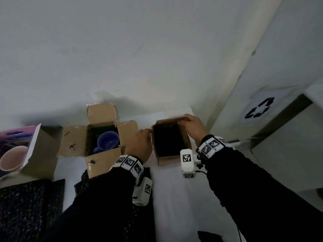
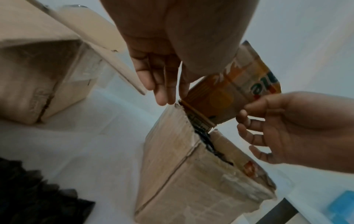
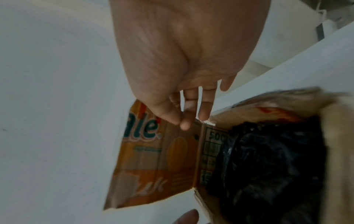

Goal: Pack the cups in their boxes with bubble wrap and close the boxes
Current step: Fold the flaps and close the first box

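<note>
Right hand [image 1: 191, 126] pinches far flap [image 3: 159, 156]; left hand [image 1: 139, 145], fingers straight, touches box [image 1: 170, 159] left edge.

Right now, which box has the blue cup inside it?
The middle box, flaps spread wide, holds the blue cup. The right box between both hands shows only dark wrap; the left box lies tipped over.

A: Where does the head camera sit?
B: High, facing down and forward at the white table [image 1: 171, 189] and both wrists.
A: And the wrist views?
B: Each is very near, looking along its palm. Both share the cardboard box [image 2: 184, 174] with its orange printed flap [image 3: 161, 159] and black bubble wrap [image 3: 268, 166].
</note>
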Demonstrator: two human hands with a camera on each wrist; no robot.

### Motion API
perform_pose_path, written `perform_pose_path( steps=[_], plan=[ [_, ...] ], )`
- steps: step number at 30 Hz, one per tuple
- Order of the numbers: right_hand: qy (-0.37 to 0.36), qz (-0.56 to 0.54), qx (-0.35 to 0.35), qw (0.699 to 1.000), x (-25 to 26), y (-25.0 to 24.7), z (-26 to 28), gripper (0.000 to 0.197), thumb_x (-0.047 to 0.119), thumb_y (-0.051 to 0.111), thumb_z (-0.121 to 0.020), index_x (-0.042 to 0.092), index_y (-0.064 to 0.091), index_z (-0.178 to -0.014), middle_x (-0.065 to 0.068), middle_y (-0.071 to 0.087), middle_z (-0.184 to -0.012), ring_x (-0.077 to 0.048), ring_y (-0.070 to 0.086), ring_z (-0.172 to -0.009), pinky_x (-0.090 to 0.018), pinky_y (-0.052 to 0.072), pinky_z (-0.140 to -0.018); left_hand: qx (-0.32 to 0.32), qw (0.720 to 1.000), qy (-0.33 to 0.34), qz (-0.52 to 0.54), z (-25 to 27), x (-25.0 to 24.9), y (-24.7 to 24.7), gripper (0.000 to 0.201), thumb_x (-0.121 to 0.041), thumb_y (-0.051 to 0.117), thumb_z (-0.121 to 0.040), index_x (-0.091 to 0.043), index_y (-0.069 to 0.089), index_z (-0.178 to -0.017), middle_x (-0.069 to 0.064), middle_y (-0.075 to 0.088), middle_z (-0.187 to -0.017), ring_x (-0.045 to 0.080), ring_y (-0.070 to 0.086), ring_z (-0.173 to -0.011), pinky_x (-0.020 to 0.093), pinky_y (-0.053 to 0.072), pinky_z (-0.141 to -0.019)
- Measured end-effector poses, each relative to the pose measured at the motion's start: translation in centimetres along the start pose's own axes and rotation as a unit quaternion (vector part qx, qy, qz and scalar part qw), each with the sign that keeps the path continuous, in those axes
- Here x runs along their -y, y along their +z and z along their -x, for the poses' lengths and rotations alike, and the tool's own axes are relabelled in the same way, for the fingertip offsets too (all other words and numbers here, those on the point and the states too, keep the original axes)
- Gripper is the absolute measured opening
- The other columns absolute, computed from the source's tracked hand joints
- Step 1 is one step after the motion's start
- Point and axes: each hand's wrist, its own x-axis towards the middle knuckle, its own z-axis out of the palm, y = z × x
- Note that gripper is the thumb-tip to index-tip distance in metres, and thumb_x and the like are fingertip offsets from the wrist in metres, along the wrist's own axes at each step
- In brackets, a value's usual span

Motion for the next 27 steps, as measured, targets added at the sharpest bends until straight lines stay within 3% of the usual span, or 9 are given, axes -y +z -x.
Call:
perform_pose_path(
  steps=[2,4,7,11,13,16,20,23,27],
  plan=[
    [0.005,-0.062,0.013,0.998,0.0,-0.4,2.1,0.031,-0.007,0.048,-0.085,0.008,0.069,-0.102,-0.003,0.065,-0.079,-0.008,0.061,-0.073,-0.008,0.044,-0.06,-0.018,0.999,-0.001,0.046,0.6,0.3,-0.1,0.029,-0.023,0.035,-0.101,-0.017,0.054,-0.121,0.01,0.066,-0.108,0.028,0.062,-0.096,0.033,0.045,-0.076],
    [0.02,-0.105,0.028,0.994,-0.5,-0.9,4.0,0.04,-0.004,0.039,-0.084,0.008,0.069,-0.108,-0.004,0.069,-0.084,-0.004,0.062,-0.073,-0.014,0.045,-0.062,-0.034,0.994,-0.005,0.103,1.3,0.3,-0.1,0.035,-0.043,0.027,-0.1,-0.026,0.049,-0.122,0.005,0.07,-0.096,0.026,0.066,-0.086,0.038,0.051,-0.076],
    [0.05,-0.196,0.04,0.978,-2.1,-1.3,6.2,0.038,0.025,0.043,-0.084,0.01,0.071,-0.105,-0.007,0.071,-0.085,-0.017,0.063,-0.077,-0.026,0.041,-0.06,-0.029,0.991,0.009,0.131,2.2,0.1,0.1,0.056,-0.067,0.01,-0.09,-0.037,0.042,-0.125,0.002,0.07,-0.086,0.023,0.067,-0.076,0.04,0.053,-0.074],
    [0.128,-0.151,0.012,0.98,-2.6,-0.7,7.6,0.048,0.06,0.056,-0.087,0.013,0.062,-0.09,-0.006,0.068,-0.079,-0.022,0.068,-0.072,-0.033,0.051,-0.068,0.006,0.99,0.05,0.132,3.6,-0.3,0.3,0.067,-0.07,0.015,-0.087,-0.029,0.055,-0.121,0.004,0.071,-0.091,0.021,0.067,-0.084,0.038,0.053,-0.078],
    [0.137,-0.129,-0.007,0.982,-3.0,0.1,8.0,0.046,0.056,0.067,-0.081,0.013,0.053,-0.09,-0.008,0.069,-0.085,-0.022,0.07,-0.07,-0.034,0.052,-0.068,0.022,0.99,0.07,0.122,4.4,-0.5,0.5,0.063,-0.067,0.023,-0.088,-0.027,0.059,-0.119,0.002,0.071,-0.093,0.017,0.064,-0.082,0.035,0.052,-0.078],
    [0.142,-0.127,-0.044,0.981,-3.8,1.2,8.3,0.039,0.033,0.079,-0.078,0.013,0.047,-0.085,-0.016,0.068,-0.09,-0.021,0.069,-0.063,-0.03,0.05,-0.058,0.044,0.988,0.094,0.111,5.1,-0.4,0.9,0.053,-0.063,0.036,-0.089,-0.026,0.06,-0.12,-0.005,0.069,-0.097,0.008,0.061,-0.08,0.031,0.051,-0.078],
    [0.156,-0.157,-0.083,0.972,-4.4,1.8,9.2,0.034,-0.002,0.077,-0.076,0.013,0.047,-0.074,-0.022,0.067,-0.084,-0.02,0.067,-0.059,-0.029,0.054,-0.058,0.065,0.987,0.139,0.051,5.4,0.7,1.1,0.042,-0.039,0.065,-0.086,-0.026,0.057,-0.125,-0.006,0.065,-0.103,0.008,0.055,-0.086,0.031,0.049,-0.083],
    [0.169,-0.175,-0.087,0.966,-4.6,1.9,9.7,0.033,-0.006,0.074,-0.076,0.012,0.047,-0.073,-0.021,0.066,-0.08,-0.021,0.067,-0.06,-0.026,0.054,-0.054,0.071,0.984,0.164,-0.016,5.5,1.0,1.1,0.046,-0.027,0.064,-0.086,-0.028,0.052,-0.131,-0.004,0.063,-0.111,0.017,0.054,-0.101,0.03,0.044,-0.085],
    [0.219,-0.229,-0.08,0.945,-4.3,1.8,9.4,0.006,0.001,0.055,-0.081,0.006,0.056,-0.084,-0.013,0.066,-0.075,-0.021,0.068,-0.066,-0.029,0.053,-0.064,0.055,0.981,0.183,-0.019,5.1,1.3,1.6,0.042,-0.021,0.062,-0.087,-0.027,0.056,-0.127,-0.002,0.062,-0.11,0.021,0.056,-0.101,0.03,0.046,-0.081]
  ],
)
